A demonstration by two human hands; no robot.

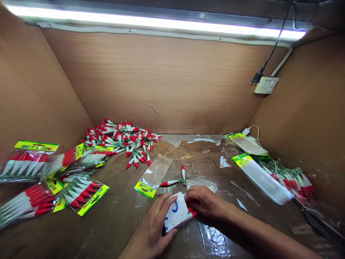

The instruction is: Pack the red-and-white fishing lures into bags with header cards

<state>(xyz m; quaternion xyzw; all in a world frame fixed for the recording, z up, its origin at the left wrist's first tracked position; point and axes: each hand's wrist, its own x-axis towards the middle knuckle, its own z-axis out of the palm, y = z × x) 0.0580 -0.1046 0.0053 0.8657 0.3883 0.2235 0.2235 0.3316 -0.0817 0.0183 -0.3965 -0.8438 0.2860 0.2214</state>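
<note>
A lit tube light (pixel 161 19) runs along the top of your brown back wall (pixel 167 82), and a black plug (pixel 257 76) hangs beside the wall socket (pixel 266 85). Below is your scuffed brown work surface (pixel 107 237).

Your left hand (pixel 155 223) is partly closed, its thumb and fingers around a white block (pixel 179 212) with blue markings, near the front of the surface. Your right hand (pixel 206 201) is curled in at the block's right side, just above some red pieces (pixel 193 213); its fingertips are hidden, so I cannot tell whether it has hold of anything.

Just beyond the block, two red-and-white lures (pixel 183 173) lie at an angle to each other, and a flat see-through bag (pixel 156 171) with a yellow-green header lies to their left. Farther back on your left is a heap of lures (pixel 118 135), with filled bags (pixel 27 162) nearer you. On your right, flat packets (pixel 264 180) lie beside a bunch of lures (pixel 302 181).
</note>
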